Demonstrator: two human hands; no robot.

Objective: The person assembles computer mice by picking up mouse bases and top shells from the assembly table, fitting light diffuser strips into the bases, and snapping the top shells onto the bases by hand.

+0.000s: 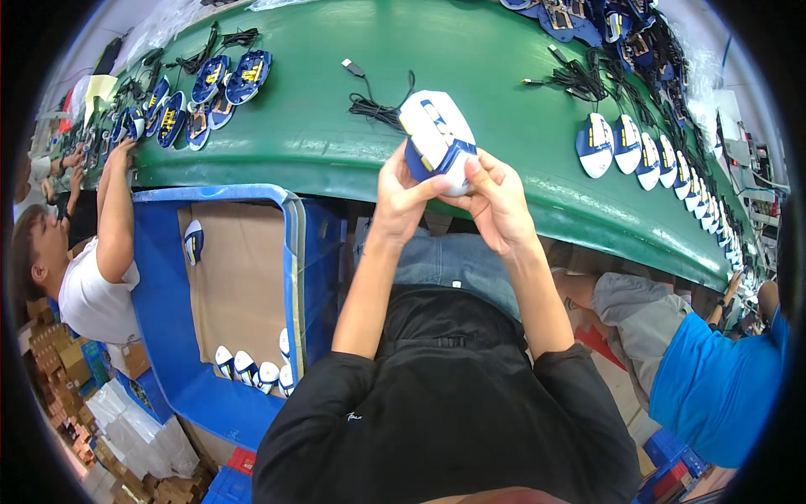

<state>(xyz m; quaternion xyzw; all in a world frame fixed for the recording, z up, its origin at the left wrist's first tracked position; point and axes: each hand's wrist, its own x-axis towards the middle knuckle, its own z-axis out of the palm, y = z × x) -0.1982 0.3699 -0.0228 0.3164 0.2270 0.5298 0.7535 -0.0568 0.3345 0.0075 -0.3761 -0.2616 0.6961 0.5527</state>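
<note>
**Mouse held in both hands above the belt edge**

Mouse (438,139), white with blue sides and a yellow stripe, sits raised between both hands, just over the near rim of the green conveyor belt (319,109). The left hand (401,195) closes on its lower left side, fingers curled up against the blue flank. The right hand (495,197) grips it from the lower right, thumb pressed onto the white shell. Both wrists lie below the mouse, so it stands above and slightly ahead of the palms. Its black cable (374,105) trails left across the belt to a plug.

A row of like mice (625,144) lies on the belt to the right, and more (210,84) to the far left. A blue crate (168,336) lined with cardboard stands at the left, holding a few mice. A person in a white shirt (88,294) reaches onto the belt.
</note>
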